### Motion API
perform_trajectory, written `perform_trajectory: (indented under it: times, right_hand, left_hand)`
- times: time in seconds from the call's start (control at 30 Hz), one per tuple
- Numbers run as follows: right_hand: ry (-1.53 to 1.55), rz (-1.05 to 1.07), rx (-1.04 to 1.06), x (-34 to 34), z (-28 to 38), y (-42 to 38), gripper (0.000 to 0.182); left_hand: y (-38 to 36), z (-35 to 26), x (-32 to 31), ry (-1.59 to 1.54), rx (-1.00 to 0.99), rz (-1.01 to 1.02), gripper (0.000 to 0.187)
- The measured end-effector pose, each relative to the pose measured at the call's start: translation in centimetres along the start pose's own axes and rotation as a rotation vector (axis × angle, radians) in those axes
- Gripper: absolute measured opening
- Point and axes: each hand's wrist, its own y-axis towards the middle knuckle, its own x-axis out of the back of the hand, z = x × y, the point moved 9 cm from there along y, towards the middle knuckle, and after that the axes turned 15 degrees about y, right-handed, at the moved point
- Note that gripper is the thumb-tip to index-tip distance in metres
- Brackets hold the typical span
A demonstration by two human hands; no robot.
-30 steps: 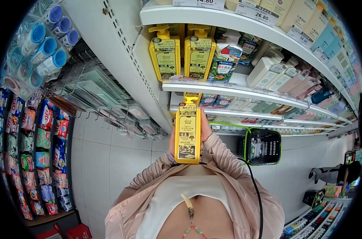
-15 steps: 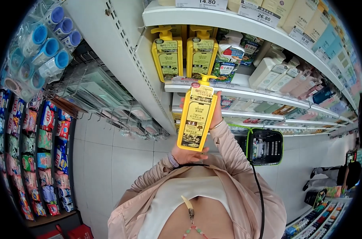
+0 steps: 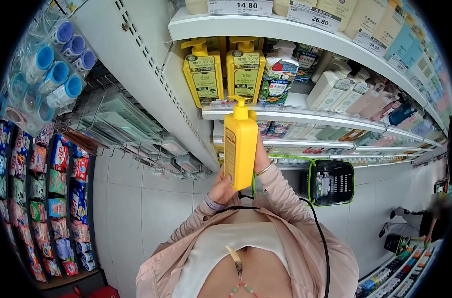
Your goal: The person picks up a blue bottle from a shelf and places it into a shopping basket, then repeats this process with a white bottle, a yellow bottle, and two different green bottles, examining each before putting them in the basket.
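Note:
A yellow pump bottle (image 3: 244, 149) is held upright in front of me, its narrow plain side towards me and a printed label on its left-hand face. My left hand (image 3: 221, 192) grips the bottle near its base, thumb on the label's lower part. Higher up, my right hand (image 3: 262, 155) is closed around the far right side; some of its fingers are hidden behind the bottle. Beyond the pump, similar yellow pump bottles (image 3: 203, 78) with green-yellow labels stand on a white shelf (image 3: 305, 113), beside a white-capped bottle (image 3: 279, 74) with a colourful label.
A black shopping basket (image 3: 352, 183) with a green rim is on the floor to the right. Packets fill the rack (image 3: 57, 208) at the left, near hanging clear-packed goods (image 3: 129, 116). An upper shelf (image 3: 226, 22) carries price tags. A person (image 3: 424, 223) stands at far right.
The bottle has been turned from its front label to its narrow side. My left hand has shifted from under the base to grip its lower left edge.

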Motion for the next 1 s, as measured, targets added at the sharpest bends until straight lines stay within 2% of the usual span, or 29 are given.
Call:
perform_trajectory:
  times: [0.03, 0.07, 0.3, 0.4, 0.47, 0.57, 0.77, 1.0]
  right_hand:
    - [0.001, -0.002, 0.001, 0.0, 0.0, -0.4, 0.055]
    - [0.035, 0.004, -0.024, 0.0, -0.2, -1.0, 0.056]
    - [-0.010, -0.067, -0.021, 1.6, 0.0, -1.3, 0.053]
    - [-0.077, -0.114, 0.029, 2.3, 0.7, -1.3, 0.052]
    - [-0.029, -0.111, 0.027, 2.5, 1.0, -1.4, 0.051]
    - [0.027, -0.132, 0.033, 2.6, 1.3, -1.5, 0.049]
    - [0.166, -0.115, 0.033, 3.3, 1.4, -1.4, 0.048]
    - [0.133, -0.109, 0.035, 3.4, 1.2, -1.7, 0.047]
  left_hand:
    - [0.0, -0.7, 0.4, 0.193, -0.067, -0.070, 0.050]
    - [-0.1, -0.3, 1.3, 0.079, -0.036, -0.090, 0.060]
    - [0.0, -0.6, 2.2, 0.174, -0.072, -0.174, 0.062]
    - [-0.2, -2.0, 1.1, 0.302, -0.154, -0.172, 0.058]
    - [0.0, -2.4, -0.4, -0.061, -0.138, -0.079, 0.046]
    - [-0.2, -1.8, -0.1, -0.112, -0.029, -0.126, 0.050]
    - [-0.3, -0.5, 1.3, -0.025, 0.062, -0.129, 0.047]
    - [-0.6, 0.5, 2.3, 0.052, 0.107, -0.108, 0.043]
